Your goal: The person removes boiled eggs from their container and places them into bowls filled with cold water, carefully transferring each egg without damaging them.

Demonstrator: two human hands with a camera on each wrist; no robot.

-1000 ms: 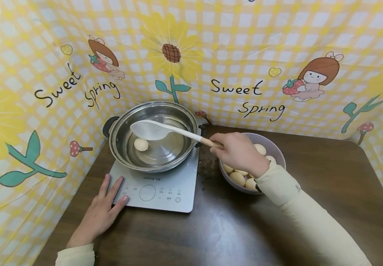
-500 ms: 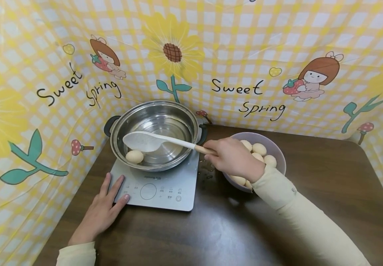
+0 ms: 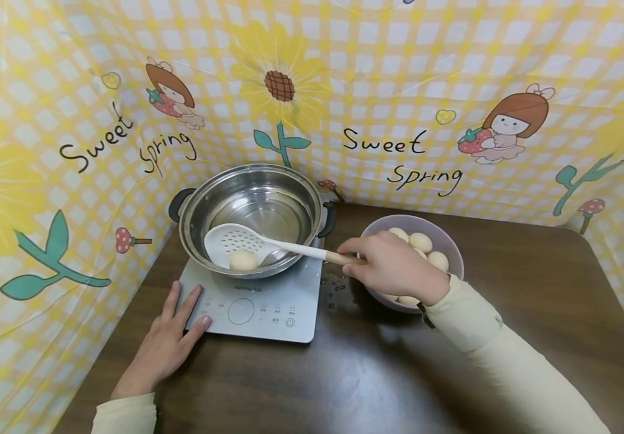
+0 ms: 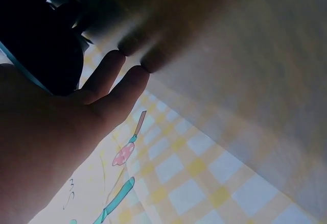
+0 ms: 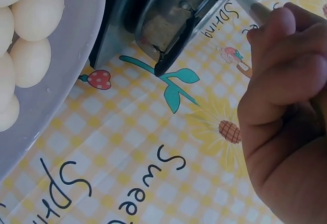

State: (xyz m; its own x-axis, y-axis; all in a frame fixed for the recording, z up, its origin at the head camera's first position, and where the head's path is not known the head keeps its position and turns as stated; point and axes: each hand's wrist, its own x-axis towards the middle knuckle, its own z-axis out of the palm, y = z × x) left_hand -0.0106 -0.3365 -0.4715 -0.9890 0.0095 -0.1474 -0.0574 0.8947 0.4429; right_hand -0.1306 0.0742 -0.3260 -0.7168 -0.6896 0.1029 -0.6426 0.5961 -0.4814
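My right hand (image 3: 396, 262) grips the wooden end of a white slotted spoon (image 3: 230, 238), and in the right wrist view its fingers (image 5: 286, 81) curl round the handle. The spoon's perforated head is inside a steel pot (image 3: 268, 175) of water, with one egg (image 3: 244, 260) at its near edge; whether the egg rests fully in the spoon I cannot tell. The pot sits on a white induction cooker (image 3: 268, 325). My left hand (image 3: 162, 343) rests with fingers spread at the cooker's left front edge; the left wrist view shows its fingers (image 4: 120, 94) extended.
Right of the cooker stands a purple bowl (image 3: 455, 256) holding several eggs (image 5: 38, 9), partly under my right forearm. Water drops (image 3: 336, 286) lie on the dark wooden table (image 3: 534, 289) between them. A yellow checked cloth (image 3: 377, 78) hangs behind and at the left.
The slotted spoon has dipped toward the pot's near side and turned so its holes show. The egg has shifted nearer the front rim, now at the spoon. My left hand stays put.
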